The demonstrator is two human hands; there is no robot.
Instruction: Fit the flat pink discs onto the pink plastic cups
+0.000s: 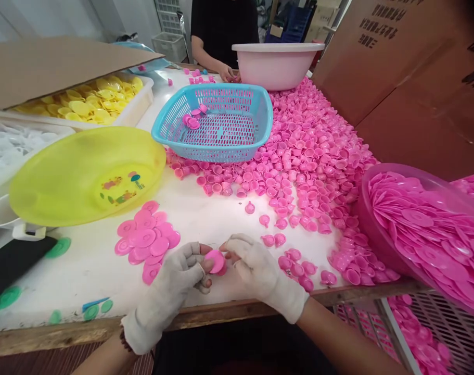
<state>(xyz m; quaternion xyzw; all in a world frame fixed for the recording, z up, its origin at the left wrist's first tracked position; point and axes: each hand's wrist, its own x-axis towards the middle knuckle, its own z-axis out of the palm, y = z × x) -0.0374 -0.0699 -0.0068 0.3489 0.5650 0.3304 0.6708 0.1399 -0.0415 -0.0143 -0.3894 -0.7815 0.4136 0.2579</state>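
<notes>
Both my hands wear white gloves with bare fingertips. My left hand (173, 276) pinches a small pink plastic saucer (214, 261) at its left edge, just above the table's front edge. Close on the other side, my right hand (256, 265) has its fingers drawn together at the saucer's right edge. Another bit of pink shows behind the saucer, and what the right fingers grip is hidden. To the left lies a loose pile of flat pink saucers (145, 237). Several small pink toy cups (298, 269) lie right of my right hand.
A big heap of pink cups (310, 151) covers the right side. A blue basket (217, 153) holds a few pink pieces. Around stand a yellow basin (76, 156), a pink tub (371, 229) of saucers and a cardboard box (396, 78). Across the table, a person's hand (227, 73) is beside a pale basin (276, 65).
</notes>
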